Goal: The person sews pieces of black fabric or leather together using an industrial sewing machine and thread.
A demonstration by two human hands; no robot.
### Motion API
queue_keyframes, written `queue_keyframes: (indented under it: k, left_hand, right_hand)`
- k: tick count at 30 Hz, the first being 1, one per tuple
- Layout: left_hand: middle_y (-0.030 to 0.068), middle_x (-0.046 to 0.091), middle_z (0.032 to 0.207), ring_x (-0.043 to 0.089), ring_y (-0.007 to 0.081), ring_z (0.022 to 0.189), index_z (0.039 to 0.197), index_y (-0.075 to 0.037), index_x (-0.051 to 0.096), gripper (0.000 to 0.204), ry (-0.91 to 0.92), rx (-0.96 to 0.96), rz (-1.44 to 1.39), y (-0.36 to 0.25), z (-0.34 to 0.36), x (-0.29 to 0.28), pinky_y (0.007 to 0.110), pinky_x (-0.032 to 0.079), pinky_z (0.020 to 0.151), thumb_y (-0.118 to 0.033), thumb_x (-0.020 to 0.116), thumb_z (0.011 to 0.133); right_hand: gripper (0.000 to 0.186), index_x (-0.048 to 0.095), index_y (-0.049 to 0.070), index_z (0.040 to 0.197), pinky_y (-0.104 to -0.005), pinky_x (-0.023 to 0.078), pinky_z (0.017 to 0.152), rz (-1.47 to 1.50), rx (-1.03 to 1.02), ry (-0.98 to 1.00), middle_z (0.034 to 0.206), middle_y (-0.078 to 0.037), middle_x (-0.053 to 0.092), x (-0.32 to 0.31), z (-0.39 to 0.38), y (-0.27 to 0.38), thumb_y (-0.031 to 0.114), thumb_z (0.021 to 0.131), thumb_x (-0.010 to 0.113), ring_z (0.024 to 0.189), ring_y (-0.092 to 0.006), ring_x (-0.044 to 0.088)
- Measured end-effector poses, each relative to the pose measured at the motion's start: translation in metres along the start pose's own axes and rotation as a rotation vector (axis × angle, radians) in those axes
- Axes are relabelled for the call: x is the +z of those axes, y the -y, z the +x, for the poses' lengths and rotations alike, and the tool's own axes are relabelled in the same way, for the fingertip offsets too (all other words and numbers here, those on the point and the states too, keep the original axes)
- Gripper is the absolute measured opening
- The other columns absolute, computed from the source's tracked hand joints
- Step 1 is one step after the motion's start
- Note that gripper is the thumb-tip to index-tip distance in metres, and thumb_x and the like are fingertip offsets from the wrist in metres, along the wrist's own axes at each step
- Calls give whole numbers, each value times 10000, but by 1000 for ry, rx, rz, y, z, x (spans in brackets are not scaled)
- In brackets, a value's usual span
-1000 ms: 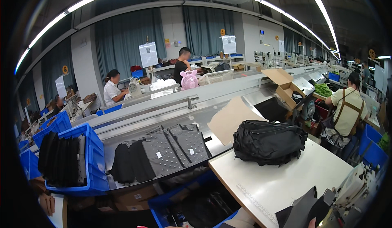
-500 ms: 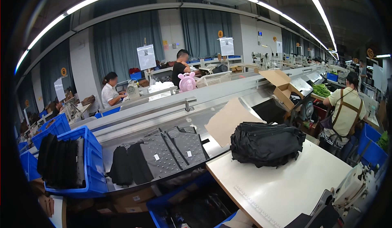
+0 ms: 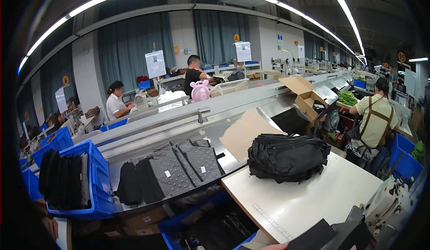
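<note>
A fingertip of what looks like my left hand (image 3: 275, 247) shows at the bottom edge, against dark flat pieces (image 3: 309, 236) over the front of a white sewing table (image 3: 300, 200). The rest of it is out of frame, so its grip is unclear. My right hand is not visible. A bulky black fabric bundle (image 3: 286, 158) sits on the table's far part. At the right stands a white sewing machine (image 3: 378, 196).
A metal chute (image 3: 134, 151) carries grey dotted panels (image 3: 168, 174), tan sheet (image 3: 242, 131) and an open carton (image 3: 304, 106). Blue crates (image 3: 98, 178) stand left, another (image 3: 170, 234) below. Co-workers sit across (image 3: 116, 102) (image 3: 195, 75) and at right (image 3: 371, 120).
The view has shifted slightly, moving the scene leftward. The dark pieces at lower right have moved and turned. The visible fingertip now lies farther left along the bottom edge.
</note>
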State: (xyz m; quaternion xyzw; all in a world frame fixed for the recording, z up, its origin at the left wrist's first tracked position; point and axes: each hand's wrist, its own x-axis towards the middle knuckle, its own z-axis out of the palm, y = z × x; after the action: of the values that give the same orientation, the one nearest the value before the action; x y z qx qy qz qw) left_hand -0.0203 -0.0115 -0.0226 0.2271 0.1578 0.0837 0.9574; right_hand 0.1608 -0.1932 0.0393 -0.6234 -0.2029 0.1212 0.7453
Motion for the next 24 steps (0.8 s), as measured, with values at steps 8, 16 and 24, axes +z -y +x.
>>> queue_keyframes:
  k: [8,16,24]
  left_hand:
    - [157,618,1301,622,289,1141,1340,-20,535,493,78,4,0,4,-19,-4,454,494,995,-367,553,991]
    - [139,553,1394,545,304,1255,1427,-26,449,512,429,57,-31,-24,-35,42,466,408,1084,-319,513,1013]
    - [141,366,1548,340,323,1428,1526,-62,284,711,456,281,7,-2,-8,40,512,240,1178,-511,449,1000]
  right_hand:
    - [473,647,-73,1157,-309,456,892,-73,249,-81,1082,-108,654,33,19,-17,354,962,590,969,-195,598]
    - [443,597,-44,1225,-314,452,915,-819,388,432,1109,-119,665,-18,64,-32,279,926,647,1041,-192,595]
    - [1038,226,-41,1504,-441,280,1149,136,-64,602,1453,-293,422,16,5,-25,795,893,298,1362,-363,428]
